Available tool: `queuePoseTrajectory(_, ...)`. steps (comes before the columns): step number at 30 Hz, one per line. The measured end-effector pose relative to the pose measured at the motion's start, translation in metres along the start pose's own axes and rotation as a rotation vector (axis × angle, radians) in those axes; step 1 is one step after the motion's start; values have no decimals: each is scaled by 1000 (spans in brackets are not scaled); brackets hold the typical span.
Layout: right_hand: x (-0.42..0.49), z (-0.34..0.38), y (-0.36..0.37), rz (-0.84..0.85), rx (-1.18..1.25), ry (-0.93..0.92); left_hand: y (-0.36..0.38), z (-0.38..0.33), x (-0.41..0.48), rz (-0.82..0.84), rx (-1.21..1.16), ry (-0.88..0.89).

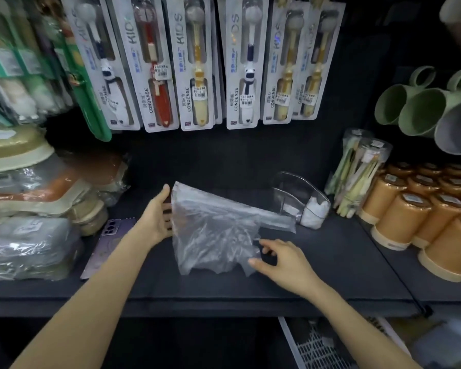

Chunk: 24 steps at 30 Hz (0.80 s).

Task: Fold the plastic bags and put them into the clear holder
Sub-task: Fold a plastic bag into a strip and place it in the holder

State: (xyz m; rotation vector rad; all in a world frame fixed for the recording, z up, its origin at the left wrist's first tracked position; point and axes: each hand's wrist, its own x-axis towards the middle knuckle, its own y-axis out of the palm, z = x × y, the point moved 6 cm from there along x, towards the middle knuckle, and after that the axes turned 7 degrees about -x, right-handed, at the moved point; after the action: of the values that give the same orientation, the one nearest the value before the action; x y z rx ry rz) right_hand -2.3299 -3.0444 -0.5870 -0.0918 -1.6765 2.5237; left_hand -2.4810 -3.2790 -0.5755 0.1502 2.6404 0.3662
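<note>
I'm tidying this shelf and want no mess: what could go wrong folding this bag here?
The plastic bag is crumpled and spread wide, so it may fold too bulky for the clear holder, which already holds something white. Your left hand works beside a phone lying at the shelf front; a sweep might knock it off.

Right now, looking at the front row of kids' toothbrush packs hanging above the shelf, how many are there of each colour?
White panda toothbrush packs: 2
Red toothbrush pack: 1
Yellow toothbrush packs: 3
Total: 6
</note>
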Motion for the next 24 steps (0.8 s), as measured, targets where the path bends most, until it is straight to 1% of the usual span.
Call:
queuePoseTrajectory(2, 4, 3, 9, -30, -8, 16, -10, 3, -9, -52, 89, -3)
queuePoseTrajectory(4, 5, 5, 17, -62, -22, 24, -22, 17, -23, -117, 290, -14)
queuePoseTrajectory(6, 5, 5, 20, -121, 10, 38, -29, 34, -39, -131, 453, -39)
queuePoseTrajectory(7, 5, 4, 21, -147, 29, 48, -31, 41, -45, -126, 480, -55)
queuePoseTrajectory(9, 3, 3, 22, -179, 68, 66, -32, 51, -59, -113, 450, -59)
queuePoseTrajectory(13, -2, 6, 21, -213, 175, 97, -26, 60, -73, -39, 336, -13)
queuePoseTrajectory(15, -4, 6, 21, -204, 201, 118, -21, 61, -76, -61, 290, 28)
queuePoseTrajectory(16, -4, 7, 20, -202, 206, 129, -20, 60, -76, -97, 304, 69)
queuePoseTrajectory(18, -5, 8, 19, -198, 214, 143, -18, 56, -78, -166, 412, 177)
queuePoseTrajectory(19, -5, 9, 19, -194, 222, 148, -16, 56, -79, -171, 459, 209)
queuePoseTrajectory(22, -6, 12, 21, -169, 274, 168, -8, 63, -80, -103, 506, 184)
queuePoseTrajectory(24, -6, 7, 20, -157, 389, 205, -9, 66, -79, -83, 448, 138)
